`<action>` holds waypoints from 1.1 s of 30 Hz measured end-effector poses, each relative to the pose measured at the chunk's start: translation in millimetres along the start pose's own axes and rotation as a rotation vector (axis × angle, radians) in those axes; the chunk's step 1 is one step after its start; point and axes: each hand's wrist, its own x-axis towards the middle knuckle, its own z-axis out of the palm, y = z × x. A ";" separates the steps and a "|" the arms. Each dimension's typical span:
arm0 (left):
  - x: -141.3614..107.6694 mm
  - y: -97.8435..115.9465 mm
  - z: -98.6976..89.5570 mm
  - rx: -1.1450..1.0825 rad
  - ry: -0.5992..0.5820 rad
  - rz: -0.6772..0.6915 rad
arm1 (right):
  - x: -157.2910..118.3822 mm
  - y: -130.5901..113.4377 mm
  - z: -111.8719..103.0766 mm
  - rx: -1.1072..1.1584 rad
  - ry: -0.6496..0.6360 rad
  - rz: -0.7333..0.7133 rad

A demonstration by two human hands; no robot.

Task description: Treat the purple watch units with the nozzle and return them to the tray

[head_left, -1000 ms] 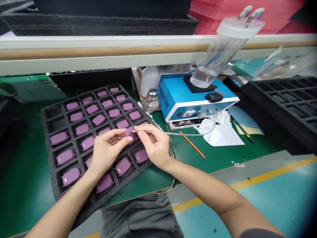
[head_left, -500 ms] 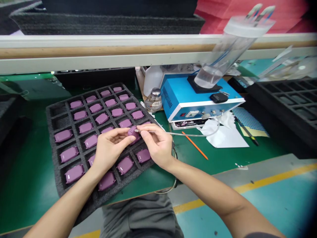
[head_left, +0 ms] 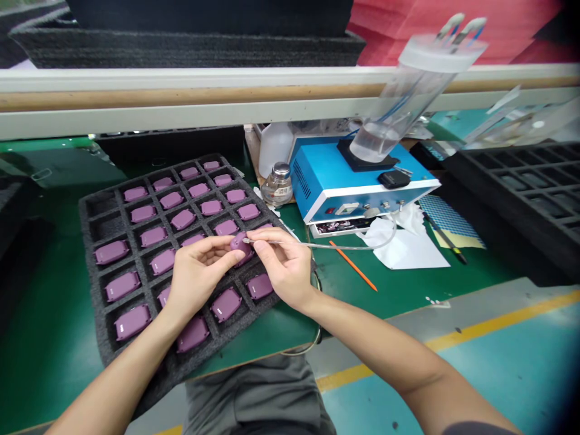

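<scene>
My left hand (head_left: 199,272) pinches a small purple casing (head_left: 238,243) between thumb and fingertips, just above the foam tray. Closed on the end of a thin clear tube (head_left: 317,244) is my right hand (head_left: 287,263). The tube's small tip touches or nearly touches the casing's face; I cannot tell which. From there the tube curves to the front of a blue box-shaped machine (head_left: 326,178). Below both hands lies a dark grey foam tray (head_left: 97,314) with compartments, most holding a purple casing like the held one. My forearms and hands hide some compartments.
A glass bottle with a metal cap (head_left: 277,184) stands left of the machine. On top leans a clear cylinder (head_left: 385,121) with liquid. An orange stick (head_left: 353,266), white paper (head_left: 412,257) and a black pen (head_left: 446,238) lie rightward. Another foam tray (head_left: 512,187) sits far right.
The whole view has shifted slightly, so things sit a little further left. Both hands keep the same hold on the casing and the tube, with hardly any movement between them.
</scene>
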 end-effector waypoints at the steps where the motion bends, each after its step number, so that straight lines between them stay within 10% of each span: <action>1: 0.0 0.1 0.0 -0.004 -0.001 -0.002 | -0.1 0.0 0.0 0.003 0.000 -0.001; 33: -6.0 -4.0 -4.0 0.072 -0.053 0.076 | -5.2 1.2 0.5 0.003 0.001 0.012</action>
